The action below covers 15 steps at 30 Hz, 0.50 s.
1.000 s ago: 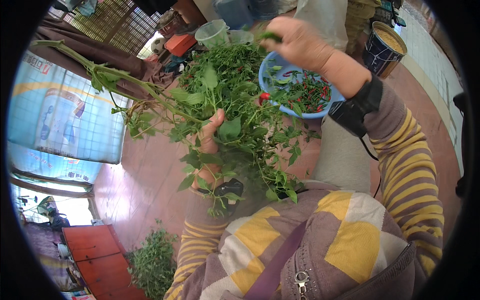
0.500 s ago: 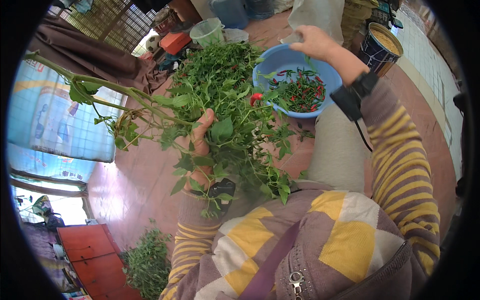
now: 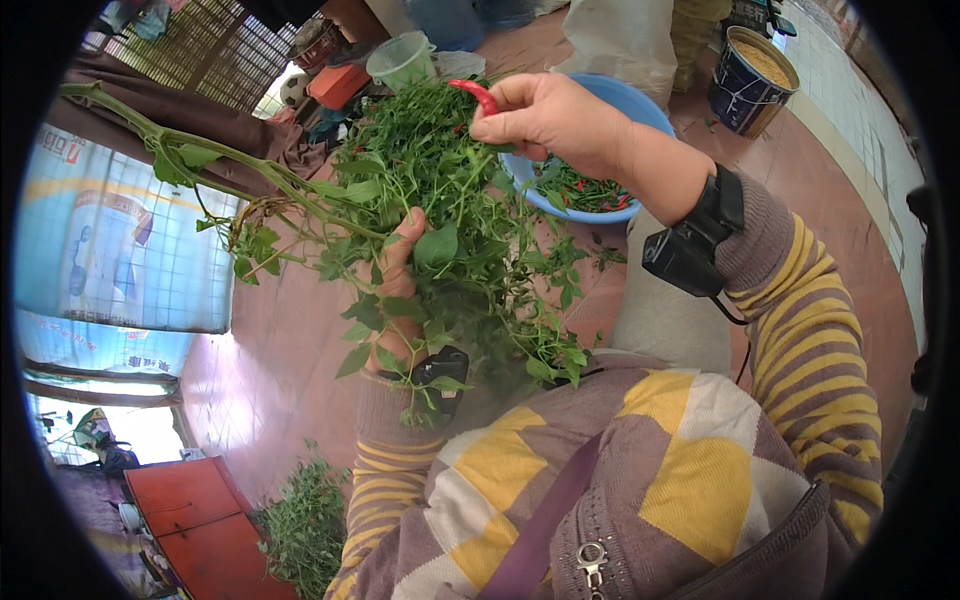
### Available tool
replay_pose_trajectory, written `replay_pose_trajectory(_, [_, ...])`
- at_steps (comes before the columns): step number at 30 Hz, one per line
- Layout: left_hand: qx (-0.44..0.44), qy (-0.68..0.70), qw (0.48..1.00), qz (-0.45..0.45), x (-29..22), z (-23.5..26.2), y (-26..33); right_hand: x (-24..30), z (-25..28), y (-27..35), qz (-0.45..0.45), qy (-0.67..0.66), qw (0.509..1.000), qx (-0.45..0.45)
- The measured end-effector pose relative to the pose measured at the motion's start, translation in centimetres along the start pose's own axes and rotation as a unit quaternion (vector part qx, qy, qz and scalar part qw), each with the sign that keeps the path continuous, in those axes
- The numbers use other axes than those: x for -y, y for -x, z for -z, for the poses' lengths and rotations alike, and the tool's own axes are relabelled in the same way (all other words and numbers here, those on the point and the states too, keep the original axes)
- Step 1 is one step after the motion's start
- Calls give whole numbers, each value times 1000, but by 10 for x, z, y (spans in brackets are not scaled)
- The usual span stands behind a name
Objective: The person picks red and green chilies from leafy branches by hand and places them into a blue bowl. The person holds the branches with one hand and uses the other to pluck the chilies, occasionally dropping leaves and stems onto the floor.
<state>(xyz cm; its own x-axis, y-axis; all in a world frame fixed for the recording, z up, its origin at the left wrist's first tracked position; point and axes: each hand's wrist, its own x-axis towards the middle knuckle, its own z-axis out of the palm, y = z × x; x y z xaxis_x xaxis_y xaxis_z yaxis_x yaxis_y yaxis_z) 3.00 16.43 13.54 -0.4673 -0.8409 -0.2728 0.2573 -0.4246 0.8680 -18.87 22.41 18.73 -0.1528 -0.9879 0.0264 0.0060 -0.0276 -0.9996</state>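
The left hand [image 3: 395, 300] is clenched around a leafy chilli branch [image 3: 440, 220], its woody stem running out toward ten o'clock. At one o'clock the right hand [image 3: 555, 120] pinches a red chilli [image 3: 475, 93] in its fingers, seemingly just plucked. The blue bowl [image 3: 640, 105] of chillies sits just beneath, at five o'clock of that hand; dropping it there looks next.

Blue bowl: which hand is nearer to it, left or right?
Right. The right hand, pinching a red chili, hovers right over the blue bowl rim. The left hand grips the leafy plant lower down, clear of the bowl.
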Motion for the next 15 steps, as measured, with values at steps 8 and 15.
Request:
replay_pose_trajectory(8, [154,-17,981,114,-3,8,-9,15,-25,-16,64,13,998,-12])
replay_pose_trajectory(15, [79,-118,989,42,8,15,-3,12,-33,-25,27,6,1000,-13])
